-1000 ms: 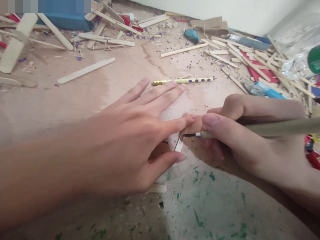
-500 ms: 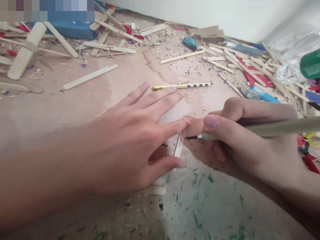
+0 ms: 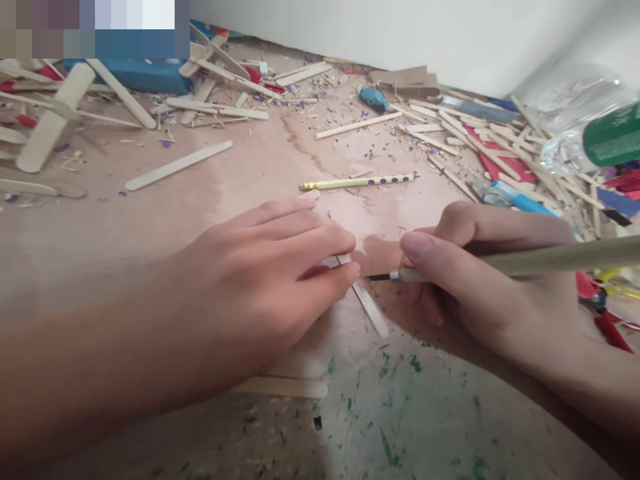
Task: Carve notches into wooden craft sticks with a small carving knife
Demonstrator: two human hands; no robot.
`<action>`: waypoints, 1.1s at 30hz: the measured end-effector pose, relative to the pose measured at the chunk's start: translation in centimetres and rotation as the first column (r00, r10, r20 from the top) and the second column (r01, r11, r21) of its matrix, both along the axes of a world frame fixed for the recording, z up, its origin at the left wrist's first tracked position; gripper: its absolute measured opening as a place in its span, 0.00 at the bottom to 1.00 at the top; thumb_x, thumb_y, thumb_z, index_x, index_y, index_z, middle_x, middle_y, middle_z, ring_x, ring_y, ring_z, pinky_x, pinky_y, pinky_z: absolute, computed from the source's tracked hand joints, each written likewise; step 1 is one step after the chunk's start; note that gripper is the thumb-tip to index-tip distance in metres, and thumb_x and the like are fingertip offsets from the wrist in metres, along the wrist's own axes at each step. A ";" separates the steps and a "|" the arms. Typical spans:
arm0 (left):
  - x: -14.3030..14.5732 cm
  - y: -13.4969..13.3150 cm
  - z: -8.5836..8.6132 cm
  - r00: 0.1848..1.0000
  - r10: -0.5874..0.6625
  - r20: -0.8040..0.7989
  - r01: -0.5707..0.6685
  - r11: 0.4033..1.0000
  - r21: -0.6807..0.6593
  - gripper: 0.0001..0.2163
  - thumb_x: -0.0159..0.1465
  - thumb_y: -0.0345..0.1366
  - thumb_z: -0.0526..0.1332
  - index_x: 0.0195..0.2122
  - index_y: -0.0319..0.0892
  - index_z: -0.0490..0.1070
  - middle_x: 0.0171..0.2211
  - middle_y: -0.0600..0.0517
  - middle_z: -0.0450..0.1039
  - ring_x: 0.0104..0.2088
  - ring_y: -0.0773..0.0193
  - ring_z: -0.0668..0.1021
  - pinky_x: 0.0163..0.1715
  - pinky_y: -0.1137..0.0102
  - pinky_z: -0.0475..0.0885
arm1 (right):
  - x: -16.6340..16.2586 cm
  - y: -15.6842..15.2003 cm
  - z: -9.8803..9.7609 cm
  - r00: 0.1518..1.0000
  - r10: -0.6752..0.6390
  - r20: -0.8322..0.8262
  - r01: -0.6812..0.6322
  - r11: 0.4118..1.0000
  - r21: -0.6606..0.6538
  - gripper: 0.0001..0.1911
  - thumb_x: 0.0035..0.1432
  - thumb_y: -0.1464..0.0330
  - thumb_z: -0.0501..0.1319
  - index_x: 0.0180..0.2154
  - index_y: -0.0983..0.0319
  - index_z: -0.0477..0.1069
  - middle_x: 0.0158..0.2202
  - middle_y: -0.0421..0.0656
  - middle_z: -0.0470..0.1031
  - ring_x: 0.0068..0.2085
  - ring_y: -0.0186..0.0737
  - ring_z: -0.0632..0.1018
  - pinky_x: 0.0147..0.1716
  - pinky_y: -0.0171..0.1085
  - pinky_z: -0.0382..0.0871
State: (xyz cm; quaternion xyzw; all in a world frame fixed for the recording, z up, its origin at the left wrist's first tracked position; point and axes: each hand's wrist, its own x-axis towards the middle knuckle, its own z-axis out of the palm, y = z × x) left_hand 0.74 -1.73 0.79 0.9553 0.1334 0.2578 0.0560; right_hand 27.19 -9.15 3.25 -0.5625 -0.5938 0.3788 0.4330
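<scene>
Your left hand (image 3: 280, 260) and right hand (image 3: 480, 260) are both closed: right on a slim dark-tipped tool (image 3: 560, 257), left on a craft stick (image 3: 374, 313).
Stick pokes out under your left thumb, toward you; tip just right of that thumb, contact unclear. Press stick flat, fingertips off the tip's line, light strokes. Wooden table (image 3: 270, 153) under your fingers; pale wall (image 3: 400, 30) beyond; clear bottle (image 3: 565, 148) past right fingers; purple-dotted pencil (image 3: 350, 181) just beyond left.

strip (image 3: 370, 310) pt. hidden under L hand (image 3: 285, 267), tool (image 3: 590, 255) end cut off past R hand (image 3: 495, 287), bottle (image 3: 607, 137) beyond R hand cut off too, stick (image 3: 290, 387) below L hand pt. hidden
</scene>
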 end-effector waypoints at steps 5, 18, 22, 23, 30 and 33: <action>0.4 -0.2 0.1 1.000 0.013 0.013 -0.013 1.000 0.008 0.19 0.93 0.31 0.52 0.47 0.44 0.80 0.46 0.50 0.88 0.45 0.54 0.88 0.48 0.54 0.88 | 0.0 0.1 -0.5 1.000 -0.005 -0.022 0.006 1.000 0.025 0.27 0.80 0.67 0.78 0.25 0.56 0.76 0.20 0.35 0.78 0.18 0.31 0.74 0.16 0.36 0.62; 0.0 -0.6 0.0 1.000 0.031 -0.006 -0.031 1.000 0.002 0.18 0.91 0.32 0.57 0.43 0.44 0.82 0.42 0.51 0.81 0.41 0.54 0.80 0.46 0.53 0.80 | -0.5 0.0 -0.7 0.993 0.006 -0.117 -0.014 0.998 -0.064 0.23 0.81 0.67 0.76 0.28 0.55 0.83 0.21 0.38 0.80 0.17 0.32 0.73 0.10 0.35 0.55; 0.1 -0.5 0.2 1.000 0.003 0.001 -0.003 1.000 0.014 0.15 0.88 0.29 0.61 0.44 0.40 0.84 0.43 0.48 0.83 0.43 0.51 0.81 0.45 0.50 0.80 | -0.4 -0.1 -0.4 0.998 0.007 -0.063 -0.008 1.000 -0.027 0.23 0.81 0.67 0.77 0.28 0.54 0.83 0.21 0.37 0.79 0.17 0.32 0.73 0.11 0.35 0.58; 0.1 -0.4 0.2 1.000 -0.003 -0.002 0.003 1.000 0.023 0.16 0.89 0.29 0.60 0.44 0.41 0.84 0.43 0.47 0.84 0.43 0.51 0.82 0.46 0.49 0.80 | -0.3 -0.2 -0.3 0.999 0.007 -0.038 -0.008 1.000 -0.024 0.23 0.81 0.67 0.77 0.28 0.54 0.81 0.21 0.37 0.79 0.17 0.32 0.73 0.12 0.35 0.59; 0.0 -0.9 0.7 0.997 -0.015 -0.076 0.023 0.994 0.108 0.20 0.87 0.29 0.58 0.39 0.45 0.86 0.45 0.51 0.87 0.46 0.52 0.87 0.51 0.50 0.88 | -0.2 -0.4 -0.5 0.996 0.058 0.067 -0.063 0.995 0.072 0.27 0.81 0.68 0.75 0.27 0.57 0.72 0.22 0.36 0.75 0.21 0.31 0.70 0.17 0.35 0.60; 0.0 -1.2 1.1 0.994 -0.015 -0.104 0.028 0.992 0.121 0.20 0.85 0.28 0.60 0.36 0.46 0.86 0.43 0.50 0.85 0.44 0.49 0.87 0.55 0.43 0.91 | -0.2 -0.6 -0.9 0.991 0.050 0.124 -0.066 0.989 0.131 0.27 0.77 0.71 0.78 0.27 0.57 0.70 0.22 0.34 0.73 0.21 0.30 0.68 0.18 0.35 0.59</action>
